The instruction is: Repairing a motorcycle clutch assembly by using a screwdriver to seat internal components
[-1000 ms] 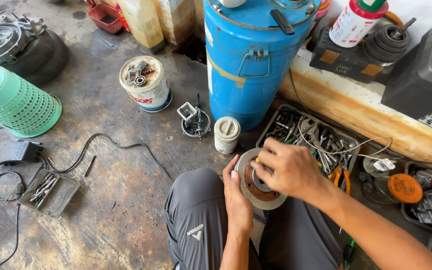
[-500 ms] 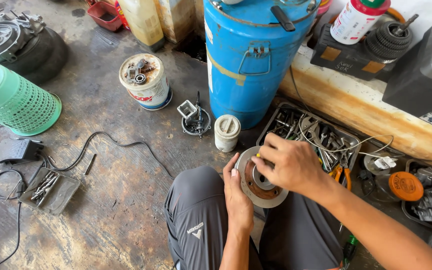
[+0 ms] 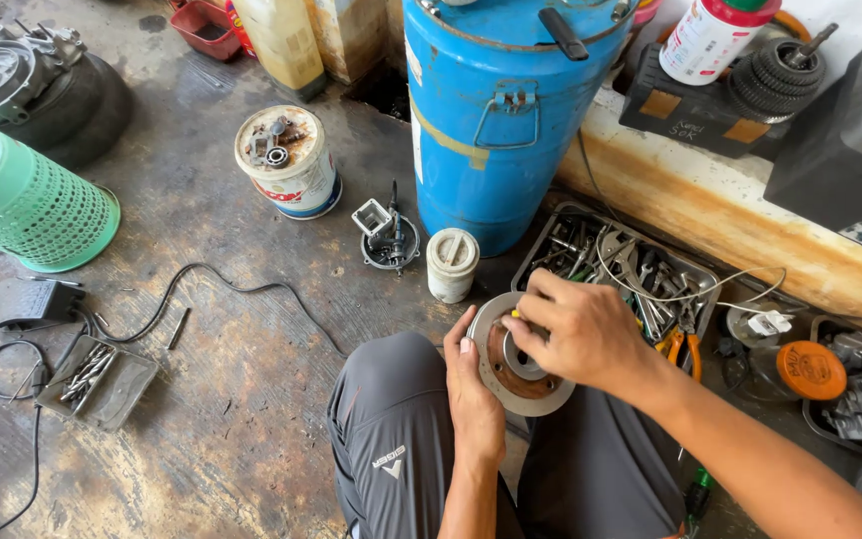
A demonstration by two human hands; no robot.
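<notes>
Two hands on a round metal disc, just in front of the blue drum.

The left hand (image 3: 476, 394) cups the metal disc (image 3: 516, 361) from its near edge, fingers pressed together; the right hand (image 3: 576, 334) lies over its top, fingers curled onto its hub. A tray of tools (image 3: 616, 262) sits beside the blue drum (image 3: 496, 110).

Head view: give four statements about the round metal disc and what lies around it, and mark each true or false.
1. Both hands are on the round metal disc. True: the left hand steadies its edge, the right hand covers its top.
2. The blue drum lies on its side. False: it stands upright.
3. The tool tray is beside the blue drum. True.
4. The green basket sits on the person's knee. False: it lies on the floor, far left.
</notes>
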